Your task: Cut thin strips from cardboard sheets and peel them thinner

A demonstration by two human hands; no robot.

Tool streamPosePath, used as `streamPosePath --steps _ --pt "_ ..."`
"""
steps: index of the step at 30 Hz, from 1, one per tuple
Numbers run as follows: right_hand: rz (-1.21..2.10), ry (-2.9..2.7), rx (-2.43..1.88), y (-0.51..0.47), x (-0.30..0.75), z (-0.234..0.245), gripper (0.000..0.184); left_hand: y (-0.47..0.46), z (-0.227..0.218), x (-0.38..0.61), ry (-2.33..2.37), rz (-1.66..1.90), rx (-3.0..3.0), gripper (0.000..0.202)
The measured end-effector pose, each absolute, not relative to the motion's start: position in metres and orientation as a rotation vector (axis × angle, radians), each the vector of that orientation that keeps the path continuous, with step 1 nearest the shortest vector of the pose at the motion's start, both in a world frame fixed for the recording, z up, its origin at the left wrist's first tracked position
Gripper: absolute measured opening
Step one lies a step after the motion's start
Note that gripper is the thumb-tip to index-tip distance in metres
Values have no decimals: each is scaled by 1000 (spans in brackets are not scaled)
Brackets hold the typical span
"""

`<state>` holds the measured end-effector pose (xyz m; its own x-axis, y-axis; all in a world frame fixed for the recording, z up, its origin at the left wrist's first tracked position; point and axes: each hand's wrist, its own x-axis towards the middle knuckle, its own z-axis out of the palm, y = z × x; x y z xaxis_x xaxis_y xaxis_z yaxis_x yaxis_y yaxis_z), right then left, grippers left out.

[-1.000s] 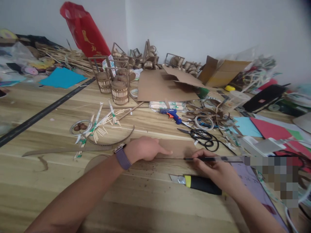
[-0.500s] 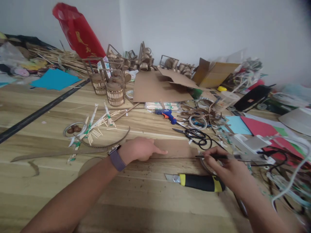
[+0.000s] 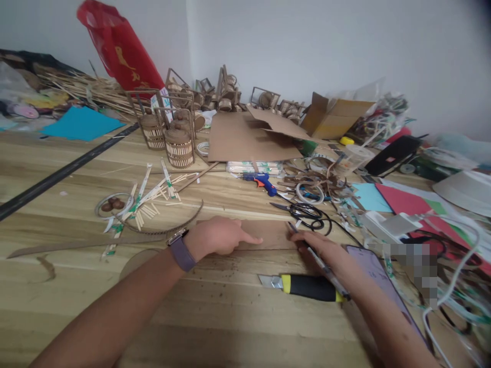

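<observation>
My left hand (image 3: 220, 235) presses down on a strip of brown cardboard (image 3: 274, 232), its index finger stretched out along it. A watch with a purple band (image 3: 182, 253) is on that wrist. My right hand (image 3: 318, 248) grips a slim pen (image 3: 321, 263), slanted with its dark tip at the strip's right end. In front of the strip lies a utility knife (image 3: 309, 287), black and yellow, blade out to the left. Just behind are black-handled scissors (image 3: 310, 214) and a blue glue gun (image 3: 263, 182).
Small lidded baskets (image 3: 179, 148) stand at the back left near cardboard sheets (image 3: 238, 138). Loose sticks (image 3: 151, 209) and a tape roll with brown balls (image 3: 112, 204) lie left. A phone (image 3: 378, 278) sits beside my right forearm, among cables and coloured paper (image 3: 399, 197).
My right hand has moved left with the pen, from beside the strip's right end onto it. The pen has swung from nearly level to a slant, and the phone has come into view. My left hand stays put.
</observation>
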<state>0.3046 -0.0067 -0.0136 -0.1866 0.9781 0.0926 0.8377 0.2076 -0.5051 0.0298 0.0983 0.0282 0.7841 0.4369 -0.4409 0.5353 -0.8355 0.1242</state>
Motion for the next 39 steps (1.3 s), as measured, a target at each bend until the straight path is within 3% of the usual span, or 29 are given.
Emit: streamPosePath --steps 10,23,34,39 --pt "437 -2093 -1654 -3 300 -13 18 98 30 31 756 -600 2742 72" --pt "451 -2018 -1646 0 302 -19 16 97 30 31 767 -613 2754 71" --pt "602 -1700 -1774 -26 279 -6 63 98 33 33 765 -669 2730 69" --pt "729 -1715 -1739 -23 263 -13 55 97 33 33 776 -673 2726 71"
